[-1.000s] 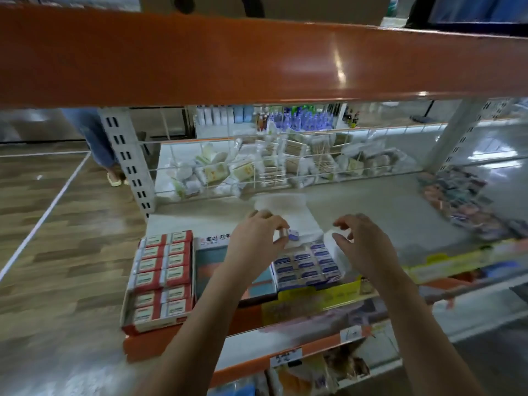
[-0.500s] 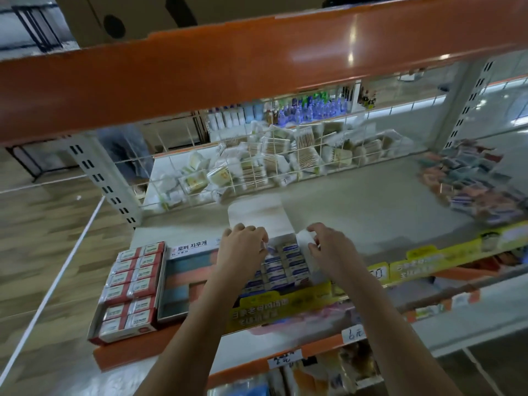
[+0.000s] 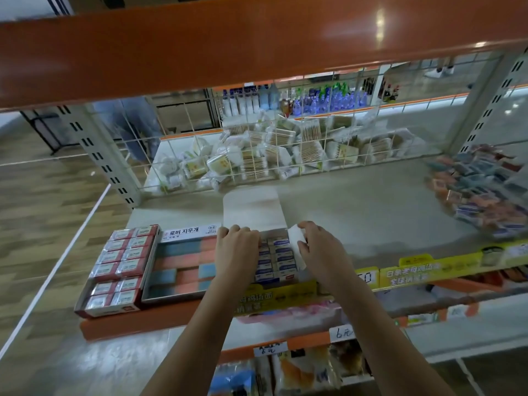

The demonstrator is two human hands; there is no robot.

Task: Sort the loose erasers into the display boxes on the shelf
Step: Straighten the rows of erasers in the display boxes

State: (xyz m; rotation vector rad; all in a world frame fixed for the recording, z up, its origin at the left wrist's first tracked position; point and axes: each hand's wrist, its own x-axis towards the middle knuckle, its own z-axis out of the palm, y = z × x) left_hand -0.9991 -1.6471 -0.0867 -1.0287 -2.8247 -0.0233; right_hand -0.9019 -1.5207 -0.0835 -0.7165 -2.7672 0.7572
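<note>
A white display box [image 3: 253, 208] with its lid folded back sits at the shelf's front, filled with rows of blue-labelled erasers [image 3: 281, 260]. My left hand [image 3: 235, 254] lies over the box's left side. Its fingers curl down into the back left corner, and the fingertips and anything under them are hidden. My right hand [image 3: 321, 254] pinches the box's white right side flap [image 3: 297, 238]. A pile of loose erasers [image 3: 480, 192] lies at the shelf's far right.
A grey box of blue and pink erasers [image 3: 183, 265] and a red box of wrapped erasers [image 3: 120, 262] stand left of the white box. A wire grid [image 3: 285, 144] with cotton swab packs behind it closes the back. The orange upper shelf edge [image 3: 257, 44] hangs overhead.
My left hand, which pinched a small eraser above the box, came down into the box's back left corner. My right hand closed in and took hold of the right flap.
</note>
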